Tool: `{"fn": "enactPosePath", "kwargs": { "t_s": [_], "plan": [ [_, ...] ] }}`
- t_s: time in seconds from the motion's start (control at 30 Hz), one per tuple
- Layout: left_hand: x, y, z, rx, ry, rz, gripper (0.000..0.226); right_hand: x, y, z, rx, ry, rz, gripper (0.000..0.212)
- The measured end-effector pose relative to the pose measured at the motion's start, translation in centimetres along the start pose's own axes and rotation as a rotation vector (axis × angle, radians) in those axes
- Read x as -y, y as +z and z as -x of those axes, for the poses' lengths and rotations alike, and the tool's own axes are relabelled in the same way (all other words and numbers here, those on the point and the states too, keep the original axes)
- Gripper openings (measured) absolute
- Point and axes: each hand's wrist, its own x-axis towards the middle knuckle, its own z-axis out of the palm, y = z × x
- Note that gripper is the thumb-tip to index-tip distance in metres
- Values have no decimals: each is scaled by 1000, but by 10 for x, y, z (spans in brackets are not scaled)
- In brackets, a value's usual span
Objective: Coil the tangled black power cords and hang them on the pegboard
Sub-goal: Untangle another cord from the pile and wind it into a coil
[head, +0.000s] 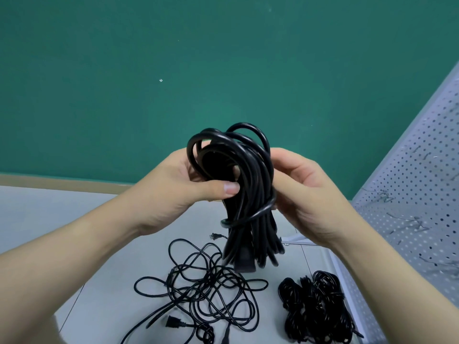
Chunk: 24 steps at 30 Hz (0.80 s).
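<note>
While both hands are raised in front of the green wall (124, 70), they hold a thick black rubber power cord wound into a long upright bundle (244, 194) between them. The left hand (173, 192) grips the upper loops, its thumb pressed across the front of the strands; the right hand (303, 194) curls round the bundle's other side, fingertips probably pinching the strand that wraps once around its waist, though the cord hides them. A black plug hangs at the bundle's lower end. Below the left hand, a loose tangle of thin black cords (203, 291) sprawls on the pale grey table (49, 219). Below the right hand lies a denser heap of black cords (315, 309). Beyond the right hand stands a white perforated metal pegboard (407, 194) with wire hooks. No writing or brand mark can be read anywhere.
</note>
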Motion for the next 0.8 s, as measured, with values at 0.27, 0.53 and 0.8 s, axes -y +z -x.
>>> {"fn": "enactPosePath", "kwargs": {
  "t_s": [0.27,0.53,0.8],
  "plan": [
    [-3,3,4,19,-7,-24,33,4,8,3,-109,-97,214,23],
    [-6,5,5,44,-19,-51,33,7,-2,2,-93,31,195,13],
    [-12,15,8,105,-14,-127,22,7,-1,2,156,223,286,47]
  ]
}}
